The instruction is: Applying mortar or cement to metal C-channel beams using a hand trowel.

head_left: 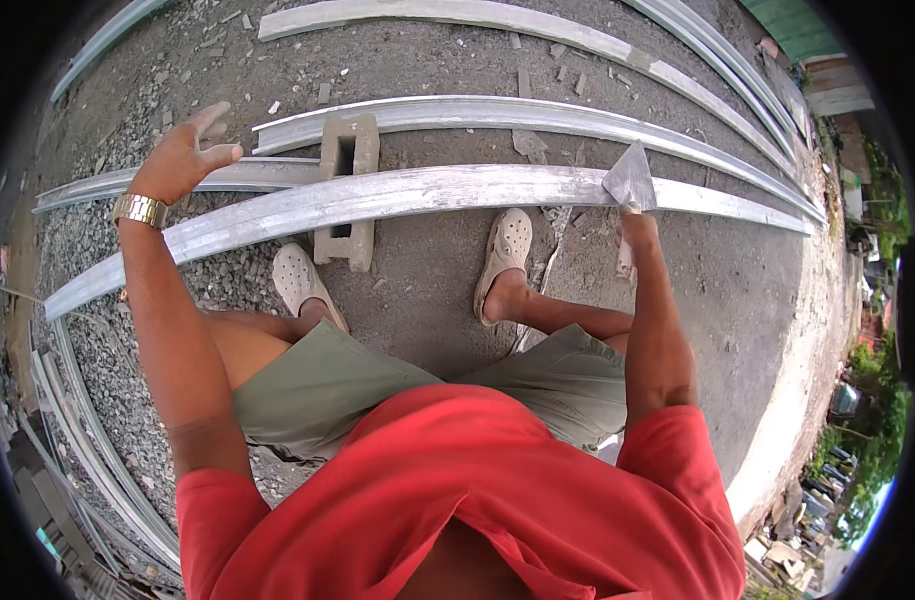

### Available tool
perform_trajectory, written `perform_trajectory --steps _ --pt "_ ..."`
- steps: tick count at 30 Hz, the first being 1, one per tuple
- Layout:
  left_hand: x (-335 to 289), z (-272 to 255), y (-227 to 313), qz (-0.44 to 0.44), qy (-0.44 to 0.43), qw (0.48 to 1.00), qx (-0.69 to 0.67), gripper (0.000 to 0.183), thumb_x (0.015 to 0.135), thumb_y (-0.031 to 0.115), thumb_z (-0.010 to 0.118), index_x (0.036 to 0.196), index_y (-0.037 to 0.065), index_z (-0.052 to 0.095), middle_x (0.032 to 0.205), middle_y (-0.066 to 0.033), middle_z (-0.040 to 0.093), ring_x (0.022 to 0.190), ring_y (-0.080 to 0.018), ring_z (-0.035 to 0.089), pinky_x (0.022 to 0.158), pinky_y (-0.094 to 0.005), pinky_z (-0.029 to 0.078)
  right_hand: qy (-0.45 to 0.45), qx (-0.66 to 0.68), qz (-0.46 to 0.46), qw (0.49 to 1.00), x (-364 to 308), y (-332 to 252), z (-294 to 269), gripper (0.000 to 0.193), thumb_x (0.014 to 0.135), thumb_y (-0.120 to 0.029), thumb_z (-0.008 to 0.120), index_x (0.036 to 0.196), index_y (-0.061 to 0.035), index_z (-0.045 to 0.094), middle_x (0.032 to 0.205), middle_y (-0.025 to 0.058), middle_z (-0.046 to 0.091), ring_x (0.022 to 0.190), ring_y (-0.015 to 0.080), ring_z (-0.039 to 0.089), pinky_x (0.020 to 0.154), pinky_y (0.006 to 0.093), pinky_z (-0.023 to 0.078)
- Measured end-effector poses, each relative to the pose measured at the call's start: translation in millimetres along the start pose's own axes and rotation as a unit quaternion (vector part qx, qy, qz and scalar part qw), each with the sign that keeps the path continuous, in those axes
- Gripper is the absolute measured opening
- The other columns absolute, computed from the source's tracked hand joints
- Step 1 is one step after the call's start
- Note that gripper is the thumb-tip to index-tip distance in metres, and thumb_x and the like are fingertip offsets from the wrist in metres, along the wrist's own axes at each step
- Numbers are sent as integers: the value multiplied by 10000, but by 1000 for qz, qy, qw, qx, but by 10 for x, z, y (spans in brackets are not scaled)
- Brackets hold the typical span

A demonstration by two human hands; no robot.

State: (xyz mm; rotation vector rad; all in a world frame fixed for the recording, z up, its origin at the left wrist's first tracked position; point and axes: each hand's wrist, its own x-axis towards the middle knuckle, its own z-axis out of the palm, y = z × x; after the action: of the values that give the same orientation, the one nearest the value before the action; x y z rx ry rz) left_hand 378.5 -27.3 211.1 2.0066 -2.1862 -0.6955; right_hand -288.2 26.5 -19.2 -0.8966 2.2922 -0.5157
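Observation:
Across the front of me lies a long galvanized metal channel (407, 195), crossing over a hollow concrete block (349, 250). My right hand (637, 228) is closed around a trowel; its handle is partly hidden. The grey, pointed trowel blade (630, 178) lies over the right part of the channel; whether it touches, I cannot tell. Near the left part of the channel, my left hand (185, 155) is raised with fingers apart and nothing in it. A watch (140, 209) circles that wrist.
Beyond the block lie more metal channels (457, 112), with another long strip (477, 14) farther off. Several lengths (97, 450) rest at the lower left on gravel (117, 375). My feet in clogs (512, 240) stand either side of the block. Plants (887, 430) line the right edge.

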Motion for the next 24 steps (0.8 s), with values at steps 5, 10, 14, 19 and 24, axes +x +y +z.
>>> perform_trajectory --steps 5,10,14,19,24 --pt "-22 -27 16 -1 -2 1000 31 748 794 369 692 1427 119 383 1313 -199 542 1179 -292 557 995 -382 422 -112 -228 -261 931 -1608 -1200 609 496 895 -378 535 933 108 630 896 326 629 931 448 616 834 478 480" --pt "324 118 329 60 -18 998 -22 758 799 403 687 1429 116 379 1305 -194 551 1188 -272 554 986 -372 427 -216 -226 -337 888 -2385 -1854 1521 448 883 -387 539 1051 25 593 977 252 656 980 393 622 890 452 476" --pt "218 104 359 64 -18 998 -7 765 792 419 693 1428 126 386 1282 -184 572 1203 -276 541 1011 -379 402 -201 -239 -332 890 -2276 -1865 1505 473 882 -405 542 1048 33 610 998 249 655 978 391 625 874 455 485" --pt "30 13 197 16 4 1000 18 743 791 424 689 1419 145 406 1277 -178 577 1209 -293 539 1017 -387 398 -104 -235 -215 942 -1221 -1011 623 592 900 -446 520 1062 120 582 976 322 626 984 430 609 862 464 475" --pt "63 88 124 18 -14 997 68 735 795 411 689 1416 137 407 1258 -202 583 1194 -287 553 1008 -383 409 -2 -163 -218 962 -1570 -1136 886 520 883 -398 560 981 111 595 941 336 624 958 461 604 847 483 476"
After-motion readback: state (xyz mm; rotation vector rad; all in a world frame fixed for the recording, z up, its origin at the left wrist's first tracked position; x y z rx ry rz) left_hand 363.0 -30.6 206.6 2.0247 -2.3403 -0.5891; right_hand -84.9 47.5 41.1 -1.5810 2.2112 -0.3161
